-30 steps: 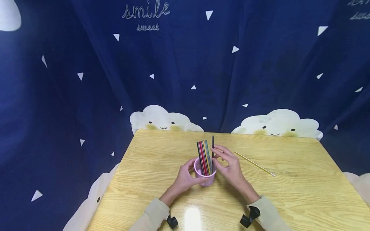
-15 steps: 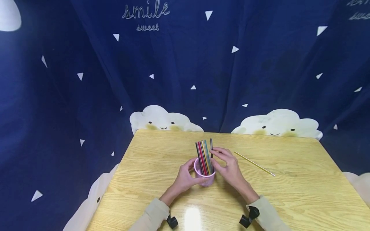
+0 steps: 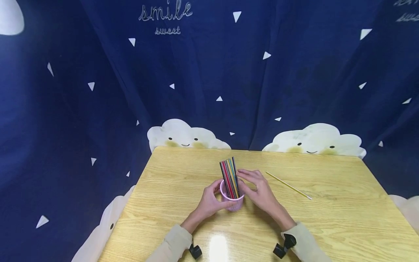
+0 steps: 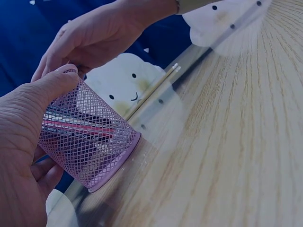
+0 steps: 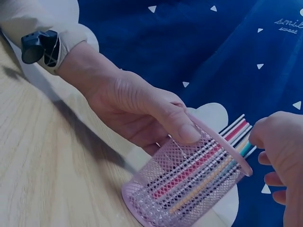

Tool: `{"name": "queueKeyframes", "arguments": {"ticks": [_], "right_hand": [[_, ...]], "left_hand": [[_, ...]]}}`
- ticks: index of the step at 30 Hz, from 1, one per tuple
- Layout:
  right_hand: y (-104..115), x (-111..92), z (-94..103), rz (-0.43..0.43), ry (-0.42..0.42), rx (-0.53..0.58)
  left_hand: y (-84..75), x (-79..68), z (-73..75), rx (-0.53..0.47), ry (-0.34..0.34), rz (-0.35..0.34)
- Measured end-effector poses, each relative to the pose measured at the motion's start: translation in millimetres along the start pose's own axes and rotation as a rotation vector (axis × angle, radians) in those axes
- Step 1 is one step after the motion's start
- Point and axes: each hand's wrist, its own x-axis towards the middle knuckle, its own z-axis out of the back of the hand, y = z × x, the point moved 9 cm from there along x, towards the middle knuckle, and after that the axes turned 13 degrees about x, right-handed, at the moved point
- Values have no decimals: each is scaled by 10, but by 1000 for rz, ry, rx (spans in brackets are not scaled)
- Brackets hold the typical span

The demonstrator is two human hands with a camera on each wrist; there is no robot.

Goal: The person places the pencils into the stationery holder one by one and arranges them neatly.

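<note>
A pink mesh pencil cup (image 3: 234, 206) stands on the table, holding several pencils (image 3: 230, 178) in black, red, yellow and teal that lean together to the left. My left hand (image 3: 210, 199) grips the cup from its left side, thumb along the front below the rim. On the other side my right hand (image 3: 259, 189) is at the rim, its fingertips right beside the rightmost dark pencil. The right wrist view has the right thumb (image 5: 265, 135) over the upper ends of the pencils, with the other fingers loosely bent and nothing enclosed.
A yellow pencil (image 3: 288, 185) lies slantwise on the wooden table (image 3: 343, 211), to the right of the cup. Behind the table's far edge hangs a dark blue curtain (image 3: 203, 65) with clouds and triangles. Each wrist wears a black camera mount (image 3: 284, 246).
The dark pencil, earlier upright in my right fingers, now leans left against the others. The bundle has tilted slightly further left. My right hand shifted slightly left; the left hand stayed put.
</note>
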Motion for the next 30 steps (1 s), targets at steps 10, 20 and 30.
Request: {"name": "queueKeyframes", "arguments": {"ticks": [10, 20, 30], "right_hand": [[-152, -100, 360, -34, -64, -48], [-467, -293, 572, -112, 11, -228], [-770, -480, 738, -193, 77, -415]], "left_hand": [[18, -3, -7, 7, -8, 20], [48, -10, -13, 0, -10, 31], [32, -14, -8, 2, -18, 21]]}}
